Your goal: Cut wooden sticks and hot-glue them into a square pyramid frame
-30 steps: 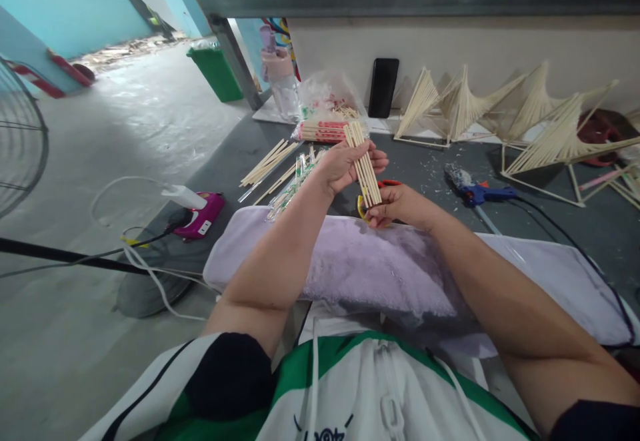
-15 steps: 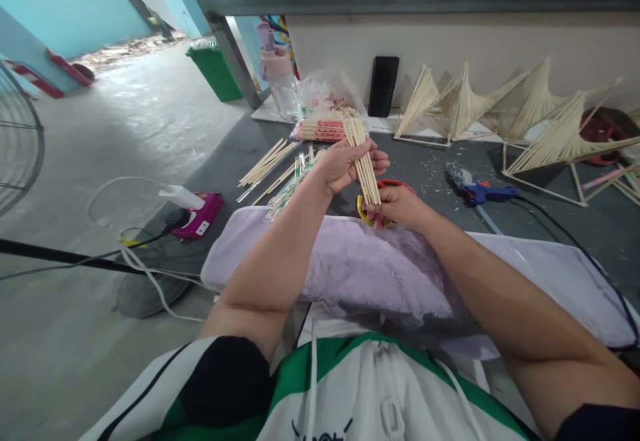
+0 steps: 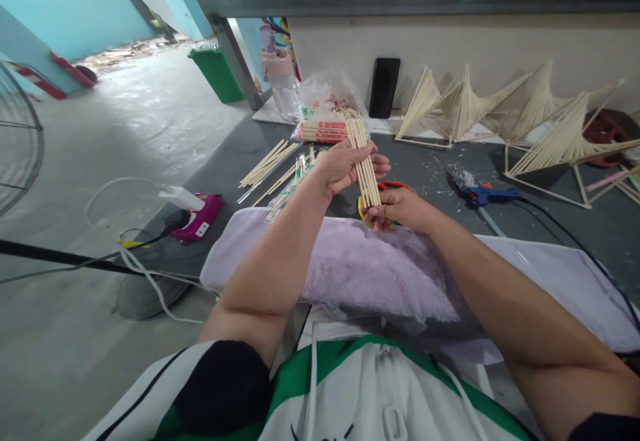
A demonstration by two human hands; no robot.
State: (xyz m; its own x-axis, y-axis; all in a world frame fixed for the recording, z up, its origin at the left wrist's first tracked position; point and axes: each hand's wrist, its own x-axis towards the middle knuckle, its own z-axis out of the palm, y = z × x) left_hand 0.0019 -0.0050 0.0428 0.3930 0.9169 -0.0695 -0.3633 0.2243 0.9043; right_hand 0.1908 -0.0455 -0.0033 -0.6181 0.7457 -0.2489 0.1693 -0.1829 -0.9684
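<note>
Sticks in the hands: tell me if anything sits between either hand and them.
Nothing visible. The left hand wraps the sticks at mid-length, and the right hand pinches their lower ends directly.

A glue gun [image 3: 481, 194] is laid on the floor [image 3: 125, 128] right of loose sticks [image 3: 265, 161]; stick frames [image 3: 500, 114] are leaned behind against the wall [image 3: 450, 41].

Legible text: none found anywhere in my view.
Packet of sticks [image 3: 324, 130]: red and green printing on the wrappers, too small to read.
My shirt [image 3: 330, 398]: a dark blue mark at the lower edge, cut off, unreadable.
</note>
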